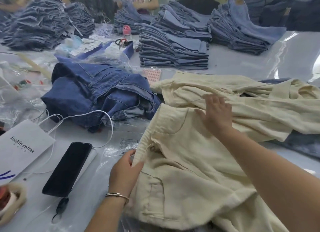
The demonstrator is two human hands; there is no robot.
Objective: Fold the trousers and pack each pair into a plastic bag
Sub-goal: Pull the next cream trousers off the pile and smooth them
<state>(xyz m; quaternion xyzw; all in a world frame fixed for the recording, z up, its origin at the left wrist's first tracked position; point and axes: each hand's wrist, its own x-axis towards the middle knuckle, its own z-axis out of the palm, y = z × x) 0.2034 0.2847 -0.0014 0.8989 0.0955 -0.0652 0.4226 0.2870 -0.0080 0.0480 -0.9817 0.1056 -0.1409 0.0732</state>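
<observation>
**Cream trousers under both my hands**

The cream trousers (187, 162) lie spread across the lower right of the frame, waistband toward the centre, legs running off to the right over a second cream pair (216, 88) bunched behind them. My left hand (125, 171), at lower centre, pinches the waistband edge between thumb and curled fingers, just below the button. My right hand (216, 114) lies flat on the fabric right of centre, fingers straight and spread, pressing the cloth down. The two hands are well apart.

Under the waistband a clear plastic bag (128, 143) with printed text lies flat on the desk (242, 58). To its left sits a black phone (67, 167) with a white cable (103, 112) looping over it, and beside that a white paper bag (24, 145) reading "luckin coffee". A crumpled heap of dark blue jeans (97, 93) fills the centre left. Stacks of folded jeans (173, 48) stand along the top of the frame.
</observation>
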